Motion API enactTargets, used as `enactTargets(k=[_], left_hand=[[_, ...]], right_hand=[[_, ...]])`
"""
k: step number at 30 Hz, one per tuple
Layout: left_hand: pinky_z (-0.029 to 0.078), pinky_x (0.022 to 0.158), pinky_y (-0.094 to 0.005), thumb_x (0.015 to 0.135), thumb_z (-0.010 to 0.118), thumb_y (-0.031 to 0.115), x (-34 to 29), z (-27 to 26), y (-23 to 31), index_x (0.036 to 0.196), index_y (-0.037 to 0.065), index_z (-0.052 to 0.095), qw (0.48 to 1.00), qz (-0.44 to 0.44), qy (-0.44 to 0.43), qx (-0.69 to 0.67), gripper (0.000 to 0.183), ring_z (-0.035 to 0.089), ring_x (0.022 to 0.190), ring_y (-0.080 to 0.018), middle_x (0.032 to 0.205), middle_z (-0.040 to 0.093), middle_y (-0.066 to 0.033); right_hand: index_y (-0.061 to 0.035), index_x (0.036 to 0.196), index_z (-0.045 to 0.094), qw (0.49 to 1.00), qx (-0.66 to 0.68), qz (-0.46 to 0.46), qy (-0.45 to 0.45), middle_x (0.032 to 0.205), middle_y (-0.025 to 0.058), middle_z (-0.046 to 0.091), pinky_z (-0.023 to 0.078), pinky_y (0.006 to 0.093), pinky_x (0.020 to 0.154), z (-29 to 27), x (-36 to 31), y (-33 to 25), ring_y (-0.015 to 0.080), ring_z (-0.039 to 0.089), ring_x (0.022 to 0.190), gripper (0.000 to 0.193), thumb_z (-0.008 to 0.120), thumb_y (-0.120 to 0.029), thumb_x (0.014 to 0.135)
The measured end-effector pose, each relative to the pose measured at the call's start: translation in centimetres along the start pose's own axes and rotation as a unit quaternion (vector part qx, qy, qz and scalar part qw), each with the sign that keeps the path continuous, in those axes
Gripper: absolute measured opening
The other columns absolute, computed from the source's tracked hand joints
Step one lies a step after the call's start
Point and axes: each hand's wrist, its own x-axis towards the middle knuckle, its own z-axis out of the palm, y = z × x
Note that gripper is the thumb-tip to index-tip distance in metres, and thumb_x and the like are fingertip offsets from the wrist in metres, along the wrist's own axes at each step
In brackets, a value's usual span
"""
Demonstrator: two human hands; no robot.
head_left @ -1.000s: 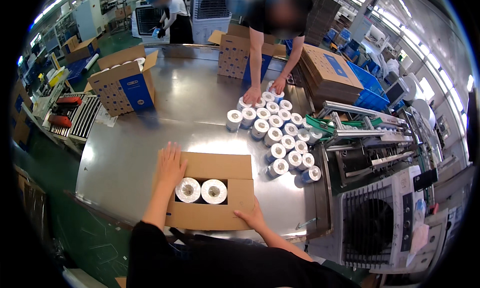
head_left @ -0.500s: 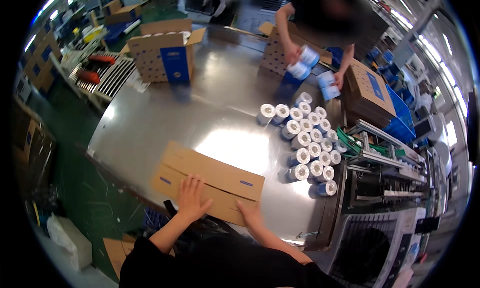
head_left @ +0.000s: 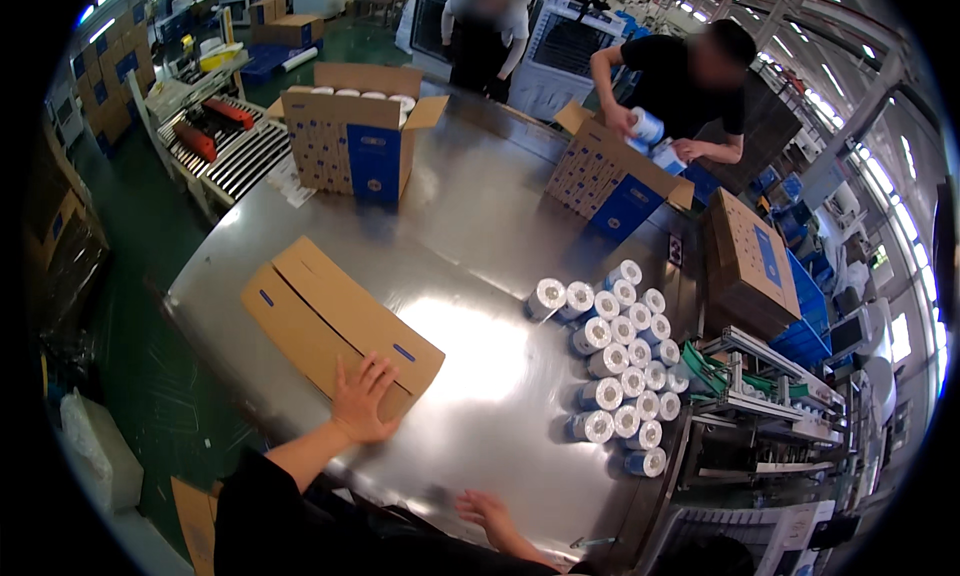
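A closed cardboard box (head_left: 325,296) lies on the shiny metal table, a dark seam running along its upper side. My left hand (head_left: 365,404) rests spread on its near right corner, palm down. My right hand (head_left: 485,511) is off the box, over the table's near edge, fingers stretched out and nothing in them. To the right stands a cluster of white and blue wrapped rolls (head_left: 625,361), most upright, apart from both hands.
An open carton (head_left: 345,151) with rolls inside stands at the far left, beside a roller conveyor (head_left: 235,161). Across the table a co-worker holds rolls over another open carton (head_left: 605,181). Flat cartons (head_left: 750,261) are stacked at right, behind a machine (head_left: 760,381). Another person stands farther back.
The box has shifted left and turned on the table. My right hand has let go of it and drawn back. The co-worker's rolls have moved to the far carton's opening.
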Motion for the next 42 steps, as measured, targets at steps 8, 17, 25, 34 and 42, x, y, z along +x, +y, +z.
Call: enactTargets(k=[8,17,25,34,42], left_hand=[[0.013,0.115,-0.0543,0.081,0.061,0.022,22.6,4.1,-14.5,0.145,0.010,0.034,0.938,-0.143,0.172,0.266,0.070,0.025,0.140,-0.0347,0.149,0.032,-0.0130],[0.035,0.108,-0.0475,0.079,0.057,0.008,-12.4,10.6,9.1,0.127,0.009,0.057,0.989,0.102,-0.041,-0.102,0.048,0.050,0.123,-0.0297,0.125,0.057,-0.0129],[0.046,0.089,-0.0460,0.078,0.062,0.009,-51.1,12.4,15.5,0.115,0.003,0.055,0.785,-0.611,-0.098,-0.033,0.037,0.053,0.105,-0.0367,0.108,0.056,-0.0186],[0.033,0.108,-0.0480,0.075,0.068,0.007,-54.9,16.9,10.7,0.138,0.007,0.039,0.783,-0.594,-0.140,0.118,0.069,0.040,0.126,-0.0353,0.136,0.042,-0.0171],[0.033,0.110,-0.0411,0.091,0.048,0.013,-56.8,21.2,3.7,0.149,0.003,0.025,0.743,-0.648,-0.161,-0.053,0.063,0.038,0.134,-0.0344,0.157,0.020,-0.0155]], right_hand=[[-0.0078,0.128,0.054,0.996,-0.041,0.016,0.083,0.124,0.0119,0.058,0.045,0.0477,0.092,-4.7,0.9,2.2,0.0277,0.055,0.111,0.060,0.054,-0.054,0.091],[0.0028,0.134,0.043,0.825,-0.547,-0.124,-0.065,0.111,0.0225,0.062,0.047,0.0436,0.088,-9.0,2.6,6.8,0.0337,0.061,0.100,0.061,0.060,-0.031,0.087],[0.0055,0.134,0.040,0.731,-0.650,-0.128,-0.164,0.105,0.0236,0.063,0.047,0.0432,0.086,-16.7,6.9,15.3,0.0355,0.061,0.096,0.056,0.057,-0.022,0.089],[0.0057,0.136,0.034,0.714,-0.684,-0.080,-0.125,0.109,0.0279,0.060,0.044,0.0466,0.088,-14.0,-2.1,12.3,0.0391,0.057,0.101,0.064,0.061,-0.026,0.087],[0.0002,0.134,0.042,0.758,-0.648,-0.050,-0.064,0.116,0.0273,0.058,0.041,0.0446,0.096,-13.9,-0.9,12.9,0.0365,0.055,0.108,0.062,0.064,-0.028,0.084]])
